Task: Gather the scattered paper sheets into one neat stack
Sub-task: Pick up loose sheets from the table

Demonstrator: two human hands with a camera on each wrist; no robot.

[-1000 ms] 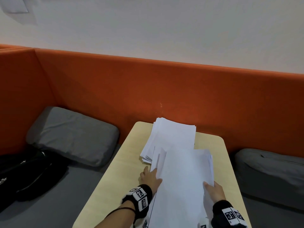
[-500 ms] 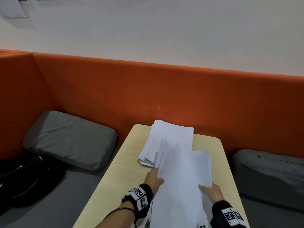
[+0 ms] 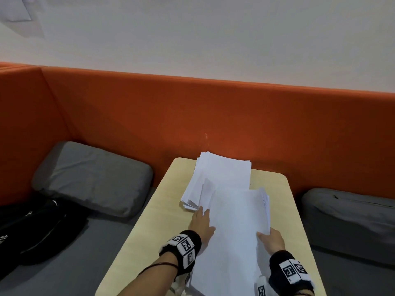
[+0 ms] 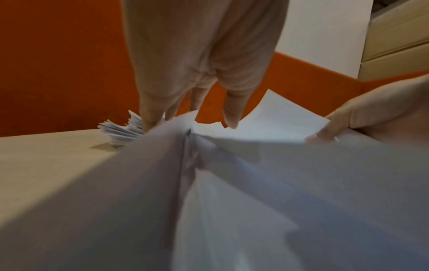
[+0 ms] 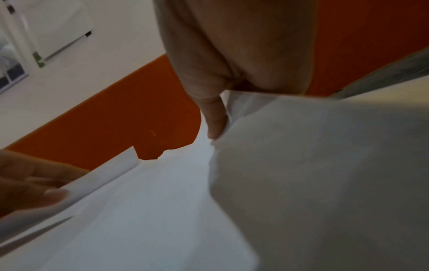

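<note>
Both hands hold a sheaf of white sheets over the near half of the table. Left hand: fingers nearly straight along the sheaf's left edge, thumb on top. Right hand: thumb on top, fingers under, pinching the right edge. A second, fanned pile lies on the far end, the sheaf overlapping its near edge. Grey cushions flank the table.
</note>
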